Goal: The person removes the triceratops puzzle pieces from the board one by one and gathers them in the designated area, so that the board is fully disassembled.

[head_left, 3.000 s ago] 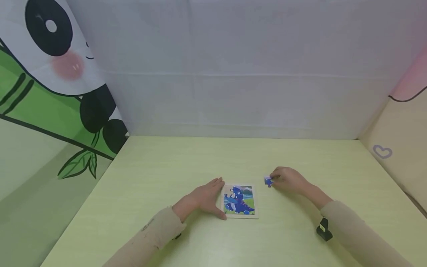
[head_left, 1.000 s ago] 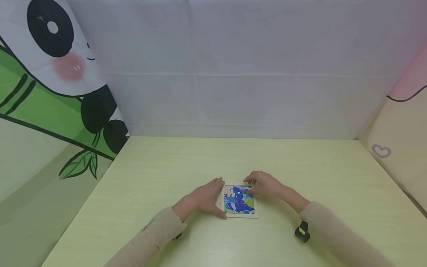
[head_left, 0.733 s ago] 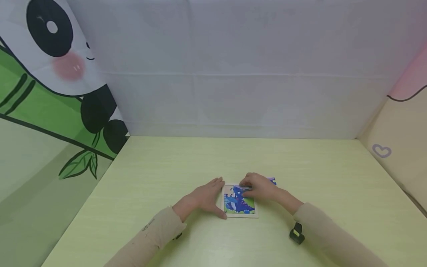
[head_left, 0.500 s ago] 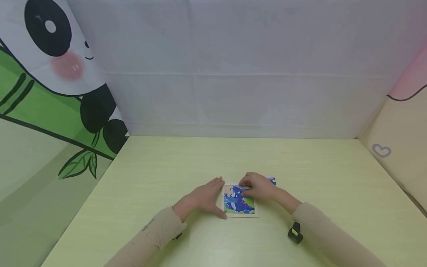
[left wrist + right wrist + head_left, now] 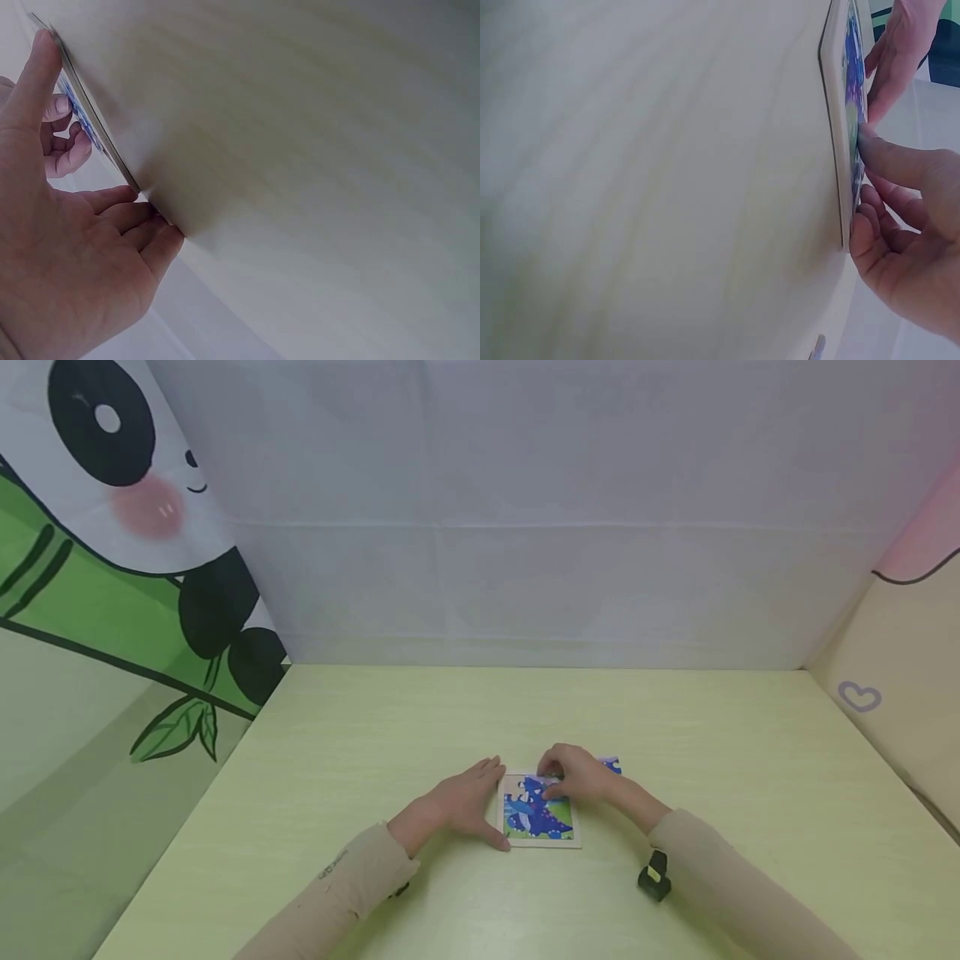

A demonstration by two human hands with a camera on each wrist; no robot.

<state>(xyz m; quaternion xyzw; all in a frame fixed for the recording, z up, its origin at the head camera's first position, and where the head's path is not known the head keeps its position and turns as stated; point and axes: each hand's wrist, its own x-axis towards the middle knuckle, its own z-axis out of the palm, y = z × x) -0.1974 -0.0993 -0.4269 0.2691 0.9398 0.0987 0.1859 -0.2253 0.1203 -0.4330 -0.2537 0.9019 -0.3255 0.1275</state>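
Note:
A small jigsaw puzzle with a blue dinosaur lies in a pale tray on the table; bare backing shows at its upper left. My left hand rests along the tray's left side, thumb at the near corner, fingers stretched toward the far one. Over the upper right corner, my right hand pinches a puzzle piece, mostly hidden by the fingers. In the right wrist view its thumb touches the picture and the other fingers curl at the tray's far end. Just beyond that hand lies a loose blue puzzle piece.
The light wooden table stretches around the puzzle. A pale cloth wall stands behind it. Printed panels border the left and right sides. Each sleeve carries a dark wrist device, the right one plainly visible.
My right hand has let go of the blue piece right of the tray and moved left to the puzzle's upper right corner, its fingers closing there. The left hand has stayed put.

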